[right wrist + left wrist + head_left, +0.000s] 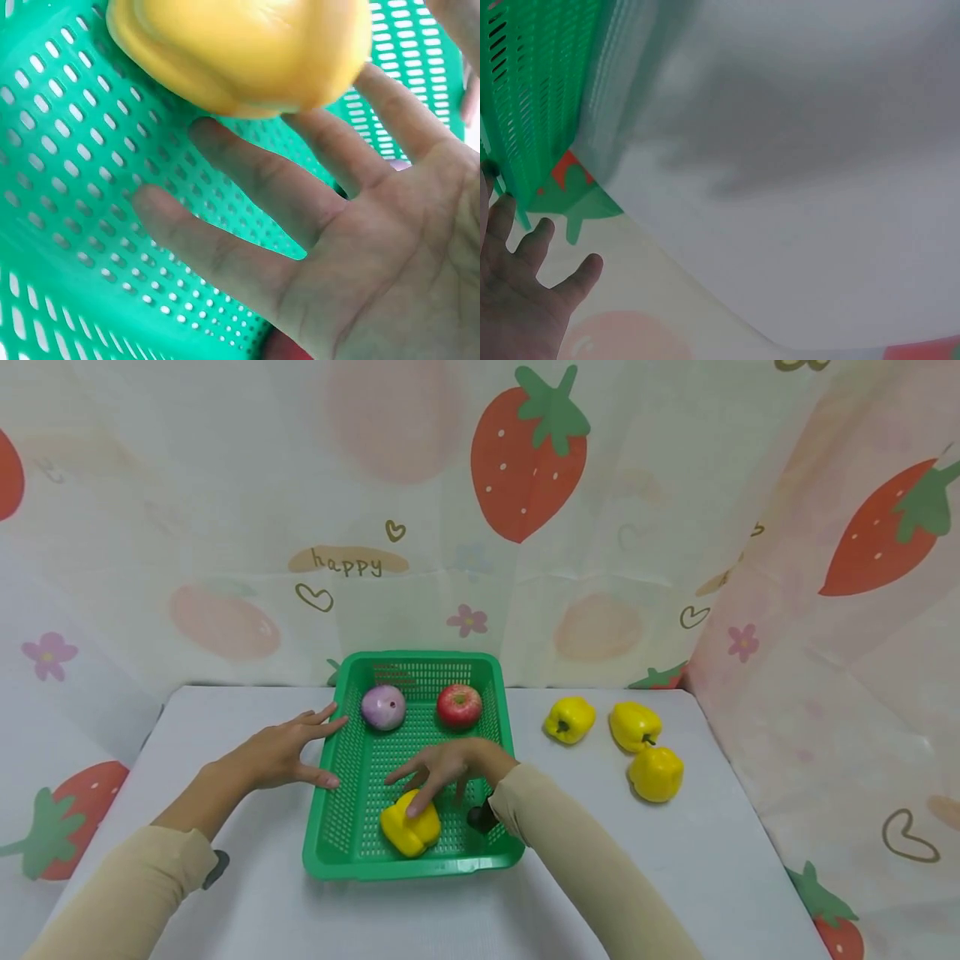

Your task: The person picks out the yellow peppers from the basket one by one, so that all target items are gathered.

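Note:
A yellow bell pepper [409,825] lies in the front part of the green plastic basket [416,865]. Over it, inside the basket, is my right hand [457,762], its fingers spread and mostly straight. In the right wrist view, fingertips come close to the underside of the pepper [240,52]; whether they touch it I cannot tell. My left hand [288,752] is at the basket's left rim with fingers apart, holding nothing; contact with the rim is unclear. Farther back in the basket sit a purple-and-white round vegetable [383,707] and a red apple [460,707].
On the white table [585,852], right of the basket, are three more yellow bell peppers: one [570,720] nearest the basket, another [635,726] beside it and the last [657,774] in front. A strawberry-printed curtain [420,510] hangs behind the table.

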The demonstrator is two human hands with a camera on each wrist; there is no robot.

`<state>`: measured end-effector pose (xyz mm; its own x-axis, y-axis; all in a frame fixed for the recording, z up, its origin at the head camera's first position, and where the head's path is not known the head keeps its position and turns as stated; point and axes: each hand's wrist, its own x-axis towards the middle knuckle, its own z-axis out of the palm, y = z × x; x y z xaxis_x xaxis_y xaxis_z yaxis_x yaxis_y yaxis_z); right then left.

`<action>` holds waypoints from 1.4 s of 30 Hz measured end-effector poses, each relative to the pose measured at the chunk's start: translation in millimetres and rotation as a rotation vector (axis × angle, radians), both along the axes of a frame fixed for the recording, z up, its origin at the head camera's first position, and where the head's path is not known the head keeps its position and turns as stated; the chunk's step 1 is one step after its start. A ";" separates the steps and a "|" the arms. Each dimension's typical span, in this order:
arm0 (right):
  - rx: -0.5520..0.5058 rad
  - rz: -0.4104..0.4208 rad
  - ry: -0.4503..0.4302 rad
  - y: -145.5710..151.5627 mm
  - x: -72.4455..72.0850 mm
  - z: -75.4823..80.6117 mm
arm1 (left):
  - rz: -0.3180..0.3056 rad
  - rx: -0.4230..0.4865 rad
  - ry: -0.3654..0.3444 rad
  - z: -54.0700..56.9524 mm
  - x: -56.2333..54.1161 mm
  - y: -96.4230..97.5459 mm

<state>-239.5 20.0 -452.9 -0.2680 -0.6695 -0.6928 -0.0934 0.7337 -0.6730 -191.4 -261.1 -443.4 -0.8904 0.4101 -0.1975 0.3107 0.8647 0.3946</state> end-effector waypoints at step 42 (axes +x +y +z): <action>0.080 0.047 0.072 -11.6 5.4 -8.8 | -0.004 0.004 0.006 -2.0 -0.9 -2.7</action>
<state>-234.1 8.4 -461.7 -0.2884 -0.6258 -0.7247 -0.1747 0.7785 -0.6028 -192.2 -263.7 -445.5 -0.8899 0.4144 -0.1907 0.3163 0.8619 0.3964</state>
